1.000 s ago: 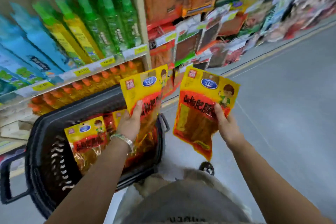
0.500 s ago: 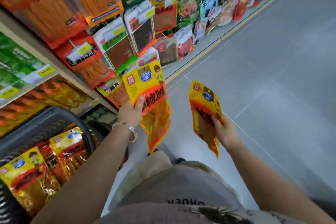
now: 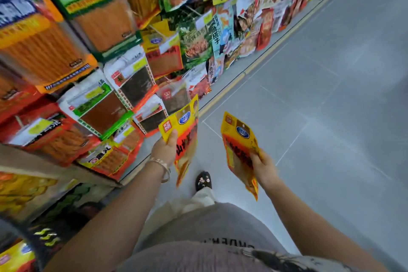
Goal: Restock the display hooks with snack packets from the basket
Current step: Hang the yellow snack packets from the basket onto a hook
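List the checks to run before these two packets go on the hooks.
1. Grip of left hand on left packet, thumb across the front: ok.
2. Grip of right hand on right packet: ok.
3. Both packets held top edge up: ok.
4. Matching yellow display packet found on the rack: ok.
5. Free space on its hook: cannot tell, hanging packets hide the hooks.
6. Hang holes intact: cannot tell, too blurred.

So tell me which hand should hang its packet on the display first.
Left, probably. The left hand holds the left packet high, close beside the display. The right hand holds the right packet lower, out over the floor, farther from the display.
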`<state>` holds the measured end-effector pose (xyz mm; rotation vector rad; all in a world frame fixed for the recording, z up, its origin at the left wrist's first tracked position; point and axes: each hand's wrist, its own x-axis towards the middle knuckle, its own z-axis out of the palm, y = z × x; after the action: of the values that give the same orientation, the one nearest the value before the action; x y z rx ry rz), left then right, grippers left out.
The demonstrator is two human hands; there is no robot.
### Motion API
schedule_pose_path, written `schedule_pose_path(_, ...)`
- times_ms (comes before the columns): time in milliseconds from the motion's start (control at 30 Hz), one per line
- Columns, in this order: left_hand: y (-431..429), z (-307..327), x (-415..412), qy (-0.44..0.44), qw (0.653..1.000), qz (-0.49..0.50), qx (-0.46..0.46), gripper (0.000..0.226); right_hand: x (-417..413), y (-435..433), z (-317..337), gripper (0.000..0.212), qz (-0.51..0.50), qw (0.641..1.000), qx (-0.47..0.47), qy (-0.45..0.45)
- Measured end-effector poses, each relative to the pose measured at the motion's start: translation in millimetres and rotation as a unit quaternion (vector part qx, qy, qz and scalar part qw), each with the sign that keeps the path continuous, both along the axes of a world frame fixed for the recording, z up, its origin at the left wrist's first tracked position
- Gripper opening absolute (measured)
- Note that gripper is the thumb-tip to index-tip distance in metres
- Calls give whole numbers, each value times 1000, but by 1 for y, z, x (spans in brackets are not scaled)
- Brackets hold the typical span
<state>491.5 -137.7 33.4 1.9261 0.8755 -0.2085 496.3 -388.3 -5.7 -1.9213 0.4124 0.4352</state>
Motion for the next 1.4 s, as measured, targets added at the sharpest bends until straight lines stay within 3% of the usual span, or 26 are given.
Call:
schedule_pose_path(167,9,46,91,-83,996,-6,27,52,109,22,47,33,56,993,-1,-105)
schedule_pose_path(300,29,95,146,-170,982,6,81,51,191,44,96,24,63,977,24,-201)
schedule_pose_path(500,64,179,223,-374,917,108,92,11,311,81,189,21,94,912,100,-387)
schedule_pose_path(633,84,230,259,-424,878,216,58,19,373,111,255,10,130,885,120,-430)
schedule_pose_path(733,105,269,274,-470,839,255,101,20,409,134,297,17,140,857,150,-474)
schedule_pose_path(833,125,304,277,-516,792,274,179,17,436,159,335,19,159,837,177,-493)
schedule_pose_path(1000,147,338,268,-528,745,306,271,17,464,197,386,20,193,810,251,-493)
schedule_pose_path(1167,154,353,260,-505,721,349,321,14,474,234,419,19,235,799,325,-447)
schedule_pose_path(1400,172,362,245,-499,722,378,293,16,471,271,456,20,261,797,369,-401)
